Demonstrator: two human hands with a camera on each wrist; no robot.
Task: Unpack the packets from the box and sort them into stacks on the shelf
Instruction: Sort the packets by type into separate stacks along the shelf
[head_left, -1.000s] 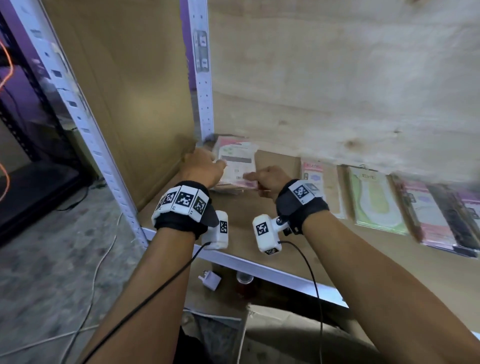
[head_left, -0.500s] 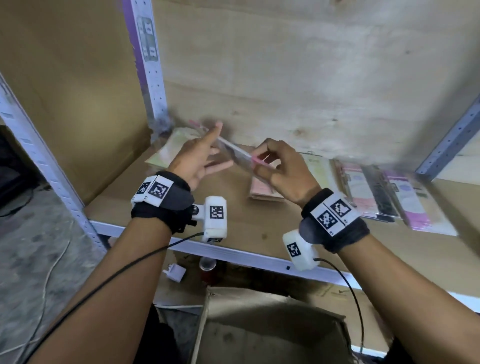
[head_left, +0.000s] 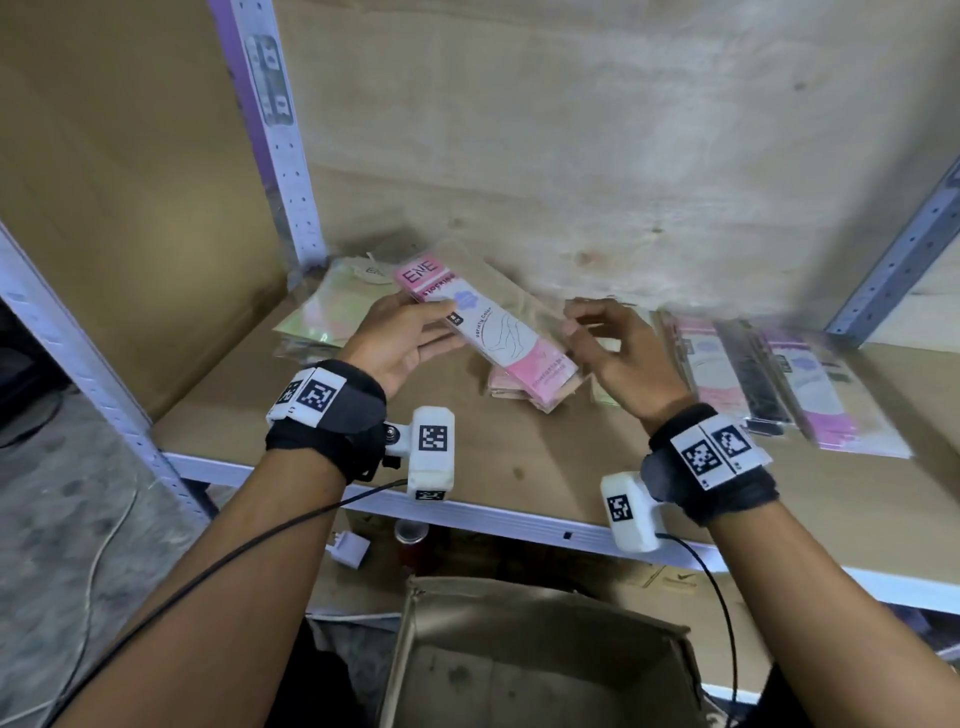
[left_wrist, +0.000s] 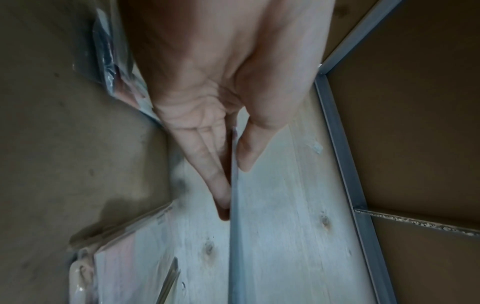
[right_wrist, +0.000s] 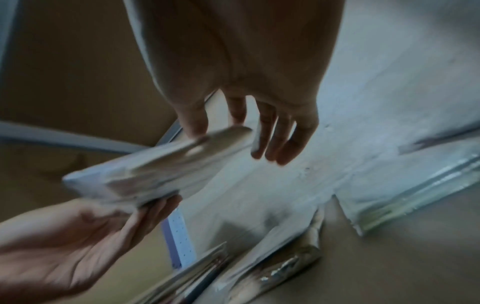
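Observation:
A pink "ENE" stockings packet in clear wrap hangs tilted above the wooden shelf. My left hand grips its left edge, thumb on top and fingers beneath. My right hand pinches the clear right edge. The left wrist view shows the packet edge-on between thumb and fingers. In the right wrist view the packet is blurred, with its end between my right thumb and fingers. A stack of pink packets lies below it.
Pale iridescent packets lie in the shelf's back left corner by the steel upright. More pink and black packets line the right side. An open cardboard box sits below the shelf's front rail.
Both hands have come away from the left corner stack with one packet. It was edge-on half a second ago and now faces up, over the pink stack.

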